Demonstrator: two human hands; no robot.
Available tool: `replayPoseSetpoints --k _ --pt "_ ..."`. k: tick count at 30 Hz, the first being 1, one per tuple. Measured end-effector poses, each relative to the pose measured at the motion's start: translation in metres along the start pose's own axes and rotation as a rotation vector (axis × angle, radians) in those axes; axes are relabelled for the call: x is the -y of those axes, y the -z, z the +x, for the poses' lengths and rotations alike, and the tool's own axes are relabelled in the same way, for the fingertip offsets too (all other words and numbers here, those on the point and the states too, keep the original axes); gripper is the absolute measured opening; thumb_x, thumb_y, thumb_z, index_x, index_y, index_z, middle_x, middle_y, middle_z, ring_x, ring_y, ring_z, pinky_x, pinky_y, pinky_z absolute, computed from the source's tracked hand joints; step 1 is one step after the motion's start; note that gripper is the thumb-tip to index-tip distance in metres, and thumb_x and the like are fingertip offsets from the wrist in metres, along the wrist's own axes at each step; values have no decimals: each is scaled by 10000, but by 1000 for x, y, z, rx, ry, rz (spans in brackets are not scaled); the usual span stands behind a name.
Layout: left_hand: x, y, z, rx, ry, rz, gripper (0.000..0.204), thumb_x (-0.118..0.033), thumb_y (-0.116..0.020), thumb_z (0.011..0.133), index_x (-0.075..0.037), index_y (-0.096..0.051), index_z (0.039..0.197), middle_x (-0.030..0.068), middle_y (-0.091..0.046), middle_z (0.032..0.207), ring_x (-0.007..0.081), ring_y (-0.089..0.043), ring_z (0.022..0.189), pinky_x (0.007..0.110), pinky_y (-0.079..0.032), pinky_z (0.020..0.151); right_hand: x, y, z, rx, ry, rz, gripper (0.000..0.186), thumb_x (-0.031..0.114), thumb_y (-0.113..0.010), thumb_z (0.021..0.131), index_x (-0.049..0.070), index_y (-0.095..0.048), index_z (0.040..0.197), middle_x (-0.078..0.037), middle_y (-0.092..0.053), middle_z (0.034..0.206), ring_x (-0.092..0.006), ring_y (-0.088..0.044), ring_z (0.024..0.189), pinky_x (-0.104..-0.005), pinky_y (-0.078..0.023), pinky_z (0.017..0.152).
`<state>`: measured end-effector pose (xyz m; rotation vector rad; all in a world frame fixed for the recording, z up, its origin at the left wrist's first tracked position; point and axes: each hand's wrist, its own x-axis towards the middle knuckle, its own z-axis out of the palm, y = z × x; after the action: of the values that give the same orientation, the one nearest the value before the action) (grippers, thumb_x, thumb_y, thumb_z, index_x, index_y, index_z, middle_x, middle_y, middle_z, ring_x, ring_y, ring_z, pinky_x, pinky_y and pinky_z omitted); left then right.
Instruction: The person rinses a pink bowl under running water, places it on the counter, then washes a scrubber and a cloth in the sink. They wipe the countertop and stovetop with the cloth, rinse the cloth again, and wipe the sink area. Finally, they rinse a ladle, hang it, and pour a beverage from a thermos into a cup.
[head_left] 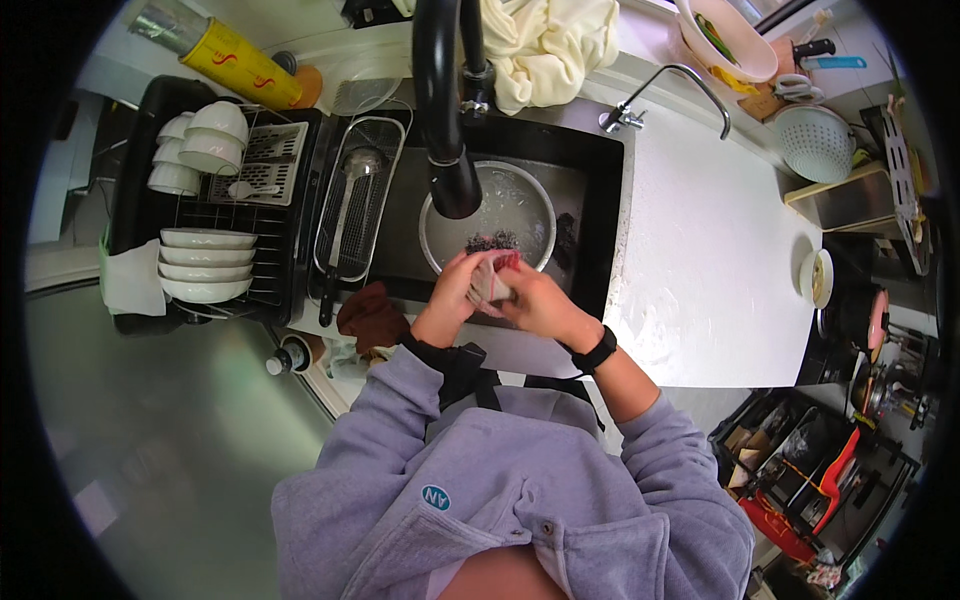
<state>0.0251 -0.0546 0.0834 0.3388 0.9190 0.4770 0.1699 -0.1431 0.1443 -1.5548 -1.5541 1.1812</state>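
My left hand (pixel 455 285) and my right hand (pixel 540 305) are closed around a crumpled pale pink and white piece (pixel 489 280) with red parts, perhaps cloth or a bag. A dark speckled mass (pixel 485 243) with some red shows just beyond my fingers; I cannot make out what it is. Both hands are over the near side of a round metal basin (pixel 445 200) of water, which sits in the black sink (pixel 595 170). A black faucet (pixel 455 185) stands above the basin. A dark crumpled item (pixel 563 240) lies in the sink to the basin's right.
A dish rack (pixel 135 200) with bowls and plates is at left, beside a wire basket (pixel 350 230) holding long utensils. A brown cloth (pixel 365 315) lies near the sink's front. A white counter (pixel 710 260) extends right to a small bowl (pixel 815 275), colander (pixel 810 140) and knives. Cream cloth (pixel 545 40) lies behind.
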Motion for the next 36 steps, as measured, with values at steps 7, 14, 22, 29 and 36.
replayPoseSetpoints --k 7,14,22,29,36 --pt "12 -17 15 -217 -339 -207 251 1 -542 829 -10 -489 1074 116 -608 1009 251 -629 900 360 -526 770 -29 -21 12 -292 -352 1057 558 227 -615 889 98 -355 1366 -85 -480 1225 -168 -560 971 -312 -518 780" --pt "11 -37 0 -135 -456 -179 171 -35 -597 834 -28 -550 998 74 -609 966 183 -600 880 292 -487 781 -40 -39 39 -487 -429 1370 450 150 -651 849 6 -453 1226 -59 -603 1004 -145 -595 894 -275 -497 746" --pt "10 -13 11 -646 -407 -218 250 -202 -636 847 -106 -509 1040 11 -556 1026 197 -520 954 468 -416 770 -56 -31 48 -761 -417 1206 365 11 -512 901 14 -423 1255 -145 -625 1024 -190 -643 827 -273 -519 696" --pt "35 -27 10 -539 -606 39 208 -183 -632 864 -46 -526 979 34 -556 916 116 -513 799 240 -417 681 -72 -46 77 -894 -462 1000 237 179 -536 935 -52 -582 950 -134 -668 771 -136 -622 624 -240 -479 557" --pt "41 -28 4 -488 -589 -48 198 -151 -634 858 -20 -532 965 28 -547 903 106 -509 779 234 -423 684 -74 -46 87 -920 -423 962 372 252 -478 958 -49 -607 782 -102 -644 659 -138 -581 518 -286 -453 489"
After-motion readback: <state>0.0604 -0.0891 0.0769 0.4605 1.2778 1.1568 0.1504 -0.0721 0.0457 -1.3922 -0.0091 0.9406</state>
